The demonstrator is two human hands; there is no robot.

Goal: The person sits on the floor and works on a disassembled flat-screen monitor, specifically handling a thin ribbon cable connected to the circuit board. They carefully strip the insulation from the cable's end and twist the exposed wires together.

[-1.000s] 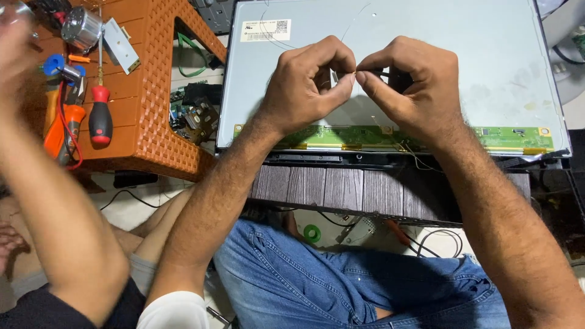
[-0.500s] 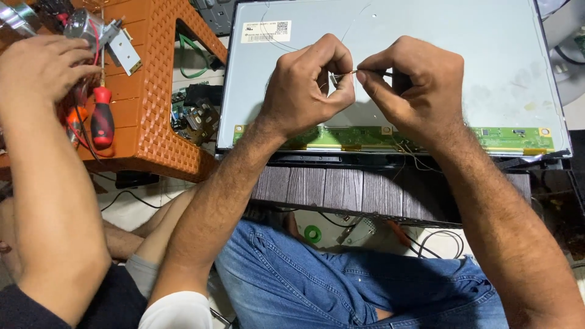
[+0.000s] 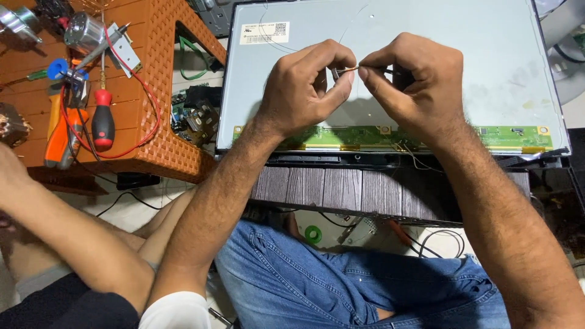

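My left hand [image 3: 304,85] and my right hand [image 3: 417,79] meet above a grey display panel [image 3: 487,73] that lies face down. Both pinch a thin wire [image 3: 348,70] stretched between the fingertips; the left also seems to hold a small metal piece. The wire is very fine and its ends are hidden in the fingers. A green circuit strip [image 3: 506,134] runs along the panel's near edge, just below my wrists.
An orange plastic stool [image 3: 164,122] at left carries a red-handled screwdriver [image 3: 102,119], orange pliers [image 3: 58,137], a small motor [image 3: 85,33] and red wire. Another person's arm [image 3: 67,237] reaches in at lower left. A dark wood-grain board [image 3: 347,189] supports the panel above my jeans.
The other person's hand has left the stool top and drawn back toward lower left. My two hands stay together on the wire, barely shifted.
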